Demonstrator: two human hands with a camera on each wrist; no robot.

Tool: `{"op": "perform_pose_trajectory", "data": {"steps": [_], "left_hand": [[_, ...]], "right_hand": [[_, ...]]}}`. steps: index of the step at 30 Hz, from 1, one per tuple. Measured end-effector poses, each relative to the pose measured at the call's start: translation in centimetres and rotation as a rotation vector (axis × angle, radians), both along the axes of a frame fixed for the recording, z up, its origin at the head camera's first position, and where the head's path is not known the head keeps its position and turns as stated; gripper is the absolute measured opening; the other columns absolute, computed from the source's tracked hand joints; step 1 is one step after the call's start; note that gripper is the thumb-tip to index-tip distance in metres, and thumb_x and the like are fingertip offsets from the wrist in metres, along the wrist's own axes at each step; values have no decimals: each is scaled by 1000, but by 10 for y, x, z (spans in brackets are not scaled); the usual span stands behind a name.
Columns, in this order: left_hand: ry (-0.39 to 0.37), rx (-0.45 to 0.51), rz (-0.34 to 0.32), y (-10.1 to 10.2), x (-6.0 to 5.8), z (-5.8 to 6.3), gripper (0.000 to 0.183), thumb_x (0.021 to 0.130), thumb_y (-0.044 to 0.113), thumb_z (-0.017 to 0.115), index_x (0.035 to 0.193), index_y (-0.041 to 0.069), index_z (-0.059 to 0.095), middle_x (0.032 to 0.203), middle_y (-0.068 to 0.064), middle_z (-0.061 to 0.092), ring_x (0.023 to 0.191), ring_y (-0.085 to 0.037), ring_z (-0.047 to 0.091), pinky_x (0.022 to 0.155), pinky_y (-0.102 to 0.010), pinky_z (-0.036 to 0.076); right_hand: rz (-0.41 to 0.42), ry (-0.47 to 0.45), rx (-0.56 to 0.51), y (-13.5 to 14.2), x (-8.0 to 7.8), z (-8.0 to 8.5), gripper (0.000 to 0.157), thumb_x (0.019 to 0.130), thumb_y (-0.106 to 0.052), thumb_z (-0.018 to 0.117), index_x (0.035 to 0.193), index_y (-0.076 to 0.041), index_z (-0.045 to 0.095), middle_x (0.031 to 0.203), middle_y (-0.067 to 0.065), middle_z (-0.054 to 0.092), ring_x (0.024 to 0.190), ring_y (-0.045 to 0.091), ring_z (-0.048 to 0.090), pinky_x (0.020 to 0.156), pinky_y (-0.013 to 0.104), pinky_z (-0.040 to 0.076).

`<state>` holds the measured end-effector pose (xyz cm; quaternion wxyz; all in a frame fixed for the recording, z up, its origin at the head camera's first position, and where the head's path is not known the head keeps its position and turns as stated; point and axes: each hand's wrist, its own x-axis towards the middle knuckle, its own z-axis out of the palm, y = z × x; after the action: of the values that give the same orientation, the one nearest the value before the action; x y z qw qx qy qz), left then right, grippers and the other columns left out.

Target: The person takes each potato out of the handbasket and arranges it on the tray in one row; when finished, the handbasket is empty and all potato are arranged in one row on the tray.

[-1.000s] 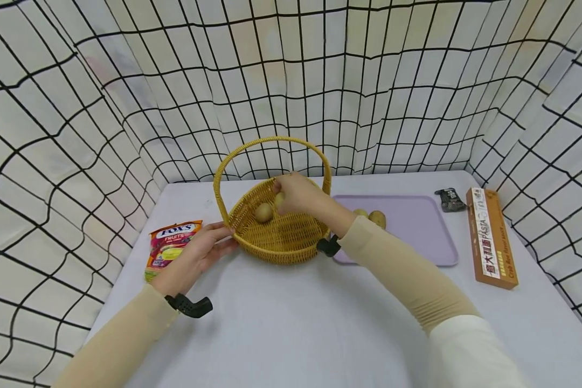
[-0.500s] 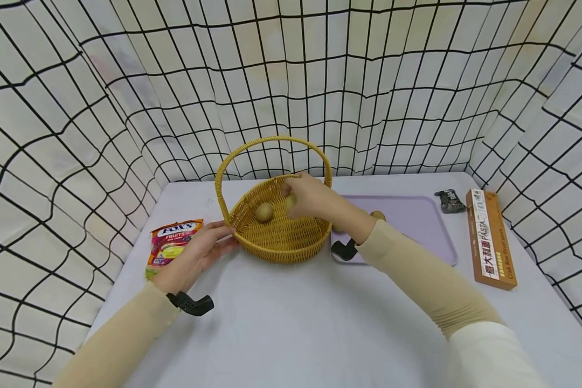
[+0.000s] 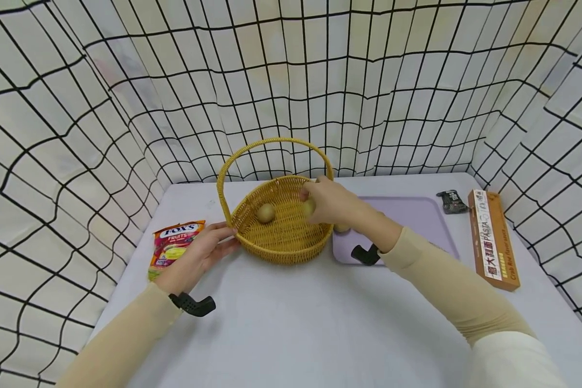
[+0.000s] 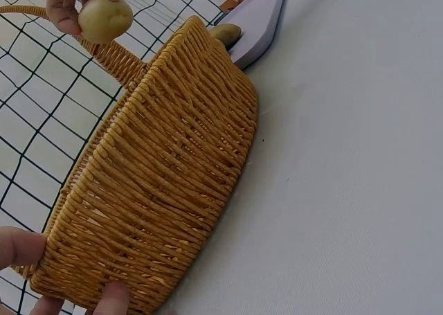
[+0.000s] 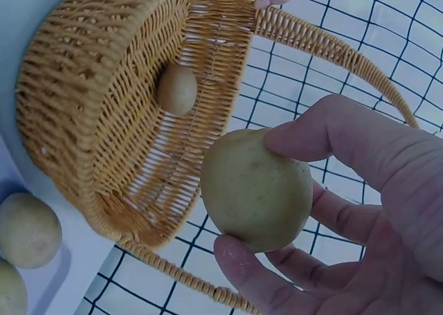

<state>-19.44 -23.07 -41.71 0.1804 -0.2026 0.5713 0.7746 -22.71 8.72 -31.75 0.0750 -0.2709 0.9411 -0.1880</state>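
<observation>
Potato [image 5: 256, 189] sits in my right hand [image 3: 337, 203], pinched between thumb and fingertips [image 5: 360, 138], hovering over the right side of the basket [image 3: 281, 245], above its woven floor, not touching it. Same potato shows at top of the left wrist view [image 4: 104, 19]. Judging by look: small, round, firm, smooth dull skin, light enough for a fingertip pinch. Not fragile, but round, so it may roll once it lies on the weave. Best hold is around its widest middle, thumb opposite two fingers, as now.

A second potato [image 3: 265, 212] lies inside the basket, left of centre, well apart from the held one. My left hand [image 3: 201, 250] rests flat on the counter [image 3: 291, 323] with straight fingers [image 4: 114, 299] pressing the basket's near-left wall, steadying it, not curled around anything. Basket is stiff woven wicker with a tall arched handle [image 3: 274, 141]; my right hand is under that arch.

More potatoes on the purple tray [image 3: 417, 215] just right of the basket; one [image 3: 341, 228] peeks out below my right wrist, two show in the right wrist view [image 5: 28, 230]. Candy bag [image 3: 172, 245] lies just left of my left hand. Pasta box [image 3: 493, 240] and a small dark clip [image 3: 450, 200] sit at the far right of the counter, near the tray.
</observation>
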Motion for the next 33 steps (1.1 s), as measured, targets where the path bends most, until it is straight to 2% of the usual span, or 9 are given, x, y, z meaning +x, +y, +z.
{"op": "perform_pose_trajectory", "data": {"steps": [6,13,24,30,33], "left_hand": [[-2,-17,0,1,-1,-2,71,105,5,55,164,8,16,153,-12,35,146,-30,39,121,-40,39],[0,-9,6,2,-2,-2,70,105,5,55,164,8,17,166,-14,25,149,-32,37,120,-41,40],[-10,-3,18,1,-1,-1,72,105,4,56,164,9,17,166,-14,26,150,-33,37,119,-41,41],[-15,-1,20,1,-1,0,72,105,4,56,165,11,17,166,-13,26,150,-32,38,119,-41,41],[4,-10,12,1,-2,-1,71,105,4,55,164,8,17,165,-15,27,150,-33,37,121,-42,39]], "right_hand": [[-14,13,14,14,-1,-3,50,76,-11,82,124,-10,67,121,15,57,98,26,57,78,36,54],[-54,15,24,32,-2,-7,47,76,-11,81,121,-11,68,124,17,58,102,29,58,79,40,54],[-130,-34,55,71,-8,-17,48,80,-27,81,121,-9,65,125,22,55,99,36,60,83,48,55],[-160,-54,71,94,-17,-27,45,78,-15,76,120,-6,64,122,25,54,91,35,58,77,44,52],[-171,-56,79,106,-22,-34,44,79,-18,77,119,-5,63,121,26,56,92,34,57,76,45,52]]}}
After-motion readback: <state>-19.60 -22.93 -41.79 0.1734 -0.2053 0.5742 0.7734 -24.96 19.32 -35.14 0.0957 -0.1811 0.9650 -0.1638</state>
